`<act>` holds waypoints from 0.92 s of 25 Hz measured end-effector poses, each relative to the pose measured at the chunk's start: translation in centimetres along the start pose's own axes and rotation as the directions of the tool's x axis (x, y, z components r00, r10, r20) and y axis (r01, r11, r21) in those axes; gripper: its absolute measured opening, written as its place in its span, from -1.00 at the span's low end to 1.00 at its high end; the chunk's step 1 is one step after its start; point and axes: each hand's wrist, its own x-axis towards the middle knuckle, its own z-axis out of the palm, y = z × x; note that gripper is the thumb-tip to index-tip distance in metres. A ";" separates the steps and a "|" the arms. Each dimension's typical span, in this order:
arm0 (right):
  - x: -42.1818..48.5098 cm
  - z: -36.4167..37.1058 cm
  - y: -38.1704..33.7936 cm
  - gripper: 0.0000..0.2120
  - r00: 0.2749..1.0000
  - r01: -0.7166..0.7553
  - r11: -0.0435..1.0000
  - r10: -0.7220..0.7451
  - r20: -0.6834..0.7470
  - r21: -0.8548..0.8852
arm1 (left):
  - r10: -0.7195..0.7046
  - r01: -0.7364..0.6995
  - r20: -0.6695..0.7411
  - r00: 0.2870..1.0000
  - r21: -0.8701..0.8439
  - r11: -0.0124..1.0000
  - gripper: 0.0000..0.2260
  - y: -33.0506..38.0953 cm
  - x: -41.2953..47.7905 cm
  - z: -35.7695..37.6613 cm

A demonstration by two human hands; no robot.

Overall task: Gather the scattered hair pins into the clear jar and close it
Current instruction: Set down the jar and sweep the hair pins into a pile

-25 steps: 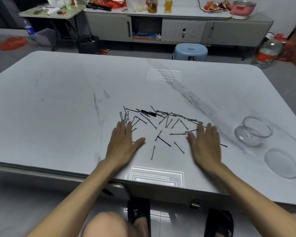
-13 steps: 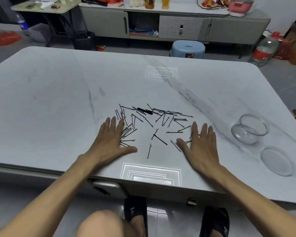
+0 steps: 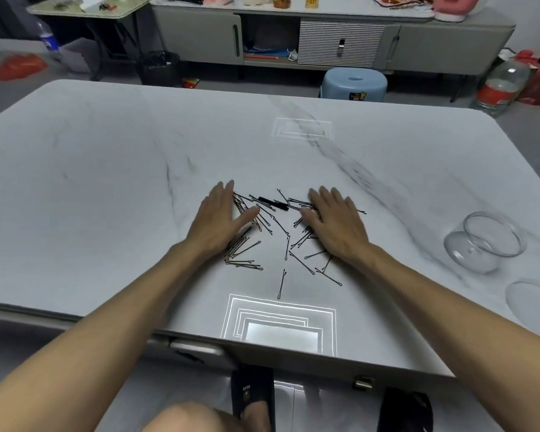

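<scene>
Dozens of thin black pins (image 3: 281, 232) are lying near the middle of the table's (image 3: 106, 182) near edge. Over them the left hand (image 3: 219, 222) and right hand (image 3: 334, 226) are resting flat, fingers straight, grasping nothing. By the right edge the jar (image 3: 483, 244) is standing open, its lid (image 3: 530, 299) apparently lying beside it. These pins are probably light, stiff, slippery: best raked together, then pinched mid-length.

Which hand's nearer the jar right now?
Right. The right hand lies flat on the hair pins, with bare table between it and the jar to its right. The left hand lies across the pile, farther from the jar.
</scene>
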 end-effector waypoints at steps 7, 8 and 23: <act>-0.7 0.3 -2.1 -0.33 0.957 0.262 0.930 -0.284 0.051 0.257 | 0.330 -0.329 0.144 0.933 -0.034 0.944 -0.18 1.5 -1.6 1.1; -1.9 -0.1 -1.4 -0.24 0.959 0.260 0.932 -0.281 0.048 0.253 | 0.323 -0.322 0.165 0.932 -0.031 0.946 -0.11 1.2 -2.3 1.0; -2.1 0.8 -1.3 -0.42 0.991 0.099 0.990 -0.089 -0.105 0.098 | 0.204 -0.218 0.100 0.974 0.169 0.961 -0.08 5.4 -4.9 4.6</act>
